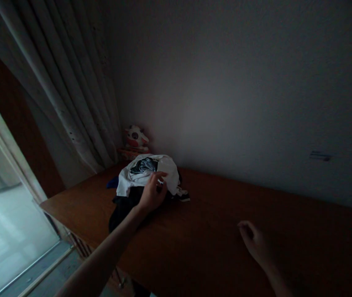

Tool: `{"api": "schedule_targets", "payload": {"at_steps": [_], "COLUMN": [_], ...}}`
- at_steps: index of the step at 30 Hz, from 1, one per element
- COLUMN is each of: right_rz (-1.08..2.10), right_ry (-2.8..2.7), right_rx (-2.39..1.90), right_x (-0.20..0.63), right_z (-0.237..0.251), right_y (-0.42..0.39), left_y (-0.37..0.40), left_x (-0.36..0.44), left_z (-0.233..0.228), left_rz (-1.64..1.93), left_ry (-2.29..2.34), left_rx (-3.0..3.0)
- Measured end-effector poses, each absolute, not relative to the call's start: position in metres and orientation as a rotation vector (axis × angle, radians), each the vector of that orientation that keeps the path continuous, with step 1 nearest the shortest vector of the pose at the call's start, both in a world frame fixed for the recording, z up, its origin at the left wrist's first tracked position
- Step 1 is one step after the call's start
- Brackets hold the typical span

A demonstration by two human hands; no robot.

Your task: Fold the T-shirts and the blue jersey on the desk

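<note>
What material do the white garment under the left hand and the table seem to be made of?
White garment: soft woven or knit cloth, probably cotton; it lies crumpled in limp folds, matte. Table: looks like wood or wood veneer, reddish-brown with a smooth, faint sheen; the dim light hides any grain.

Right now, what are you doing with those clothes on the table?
A person's left hand reaches out to a small heap of clothes on the long brown wooden table, its fingers pinching the edge of the white printed T-shirt on top. Dark clothes lie underneath. The right hand hovers open over bare wood. A small plush toy sits in the corner by the curtain.
</note>
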State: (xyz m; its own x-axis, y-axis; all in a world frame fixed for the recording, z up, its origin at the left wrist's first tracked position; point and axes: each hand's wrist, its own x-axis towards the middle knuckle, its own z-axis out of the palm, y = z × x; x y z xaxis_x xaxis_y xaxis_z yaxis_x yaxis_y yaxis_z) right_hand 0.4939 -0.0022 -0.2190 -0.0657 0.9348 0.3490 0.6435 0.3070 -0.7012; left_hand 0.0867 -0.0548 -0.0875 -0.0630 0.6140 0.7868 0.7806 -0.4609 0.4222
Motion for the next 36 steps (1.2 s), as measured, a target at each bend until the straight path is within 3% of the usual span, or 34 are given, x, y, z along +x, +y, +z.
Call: {"api": "schedule_targets", "payload": {"at_steps": [7,10,15,20,25,29,36], "right_rz": [0.542,0.556,0.613,0.731,0.694,0.711,0.618], "right_ry": [-1.686,-1.651,-1.566,-1.394,-1.197,-1.177,-1.412], "right_rx": [-1.488,-1.512,-1.542,-1.463,-1.330,-1.282,-1.365], "right_x": [0.501,0.501,0.507,0.510,0.502,0.500,0.500], "right_z": [-0.225,-0.225,-0.226,-0.236,-0.230,-0.217,-0.213], "right_y": [0.006,0.005,0.008,0.014,0.011,0.005,0.000], "left_y": [-0.026,-0.022,-0.011,0.002,-0.005,-0.013,-0.008], "left_x": [-0.009,-0.013,0.009,0.065,0.144,0.191,0.213], "left_z": [-0.055,-0.060,-0.045,-0.014,-0.002,-0.033,-0.151], "left_rz": [-1.140,-1.098,-1.205,-1.564,-1.649,-1.461,-1.016], "left_ry": [-2.410,-2.500,-2.400,-2.017,-1.351,-1.118,-1.496], "left_rx": [-1.627,-1.615,-1.533,-1.628,-2.539,-3.055,-2.799]}}
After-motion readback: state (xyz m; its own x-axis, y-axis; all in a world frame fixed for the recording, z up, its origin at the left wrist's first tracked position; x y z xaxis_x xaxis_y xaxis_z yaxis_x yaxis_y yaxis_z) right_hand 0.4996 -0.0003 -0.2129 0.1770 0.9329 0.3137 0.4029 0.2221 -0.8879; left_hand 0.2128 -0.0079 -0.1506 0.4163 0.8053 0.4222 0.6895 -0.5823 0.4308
